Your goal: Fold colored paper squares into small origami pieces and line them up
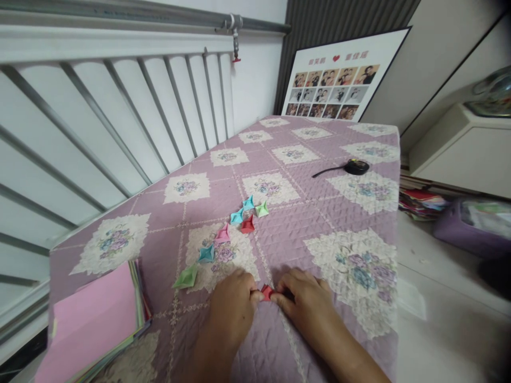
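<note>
Between my two hands sits a small red folded paper (266, 292), pinched at its left side by my left hand (236, 295) and at its right side by my right hand (302, 296). Both hands rest low over the quilted cloth, thumbs and fingers closed on the paper's edges. Ahead of them lies a slanting row of finished-looking folded paper pieces: a green one (186, 276), a blue one (206, 254), a pink one (222, 233), a light blue one (237, 216) and a red one (247, 224). Another blue piece (248, 202) and a light green piece (262, 209) lie at the far end.
A stack of coloured paper (96, 319), pink on top, lies at the left. Farther back right is a black object with a strap (356, 167). A radiator (120, 117) borders the left side, and a photo board (339, 74) leans behind the purple floral cloth (287, 229).
</note>
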The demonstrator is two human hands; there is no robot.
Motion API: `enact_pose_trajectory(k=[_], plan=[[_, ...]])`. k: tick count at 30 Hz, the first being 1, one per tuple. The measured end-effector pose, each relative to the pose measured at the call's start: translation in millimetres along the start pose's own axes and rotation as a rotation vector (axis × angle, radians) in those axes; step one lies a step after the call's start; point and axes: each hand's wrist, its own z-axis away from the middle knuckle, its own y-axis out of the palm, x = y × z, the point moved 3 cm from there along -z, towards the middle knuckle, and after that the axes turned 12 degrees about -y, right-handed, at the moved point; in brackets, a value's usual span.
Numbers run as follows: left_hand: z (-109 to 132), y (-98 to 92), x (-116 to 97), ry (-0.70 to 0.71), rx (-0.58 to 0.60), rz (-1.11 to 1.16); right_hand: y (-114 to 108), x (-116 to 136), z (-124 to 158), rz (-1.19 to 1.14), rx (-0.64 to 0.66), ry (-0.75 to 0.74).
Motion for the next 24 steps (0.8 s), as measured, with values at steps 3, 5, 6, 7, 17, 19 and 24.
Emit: enact_pose_trajectory(k=[3,5,6,7,17,19,24], plan=[[-1,-0.3,0,-0.008,0.006,-0.01,-1,-2,-1,-0.004,0.013,0.001],[-1,-0.1,0,-0.018,0.008,-0.023,-1,-4,-2,0.007,0.02,-0.005],[-1,0.4,0,-0.019,0.01,-0.029,-1,-5,-2,0.017,0.023,-0.013],[-1,0.9,0,-0.018,0.01,-0.034,-1,-6,-3,0.03,0.023,-0.02],[-3,3.5,7,-0.013,-0.022,-0.049,-3,-4,-1,0.071,0.024,0.009],[-3,3.2,8,-0.014,-0.017,-0.045,-3,-6,-1,0.063,0.023,0.001],[-4,3.2,11,-0.01,-0.023,-0.021,-2,-8,-1,-0.007,-0.002,-0.032]])
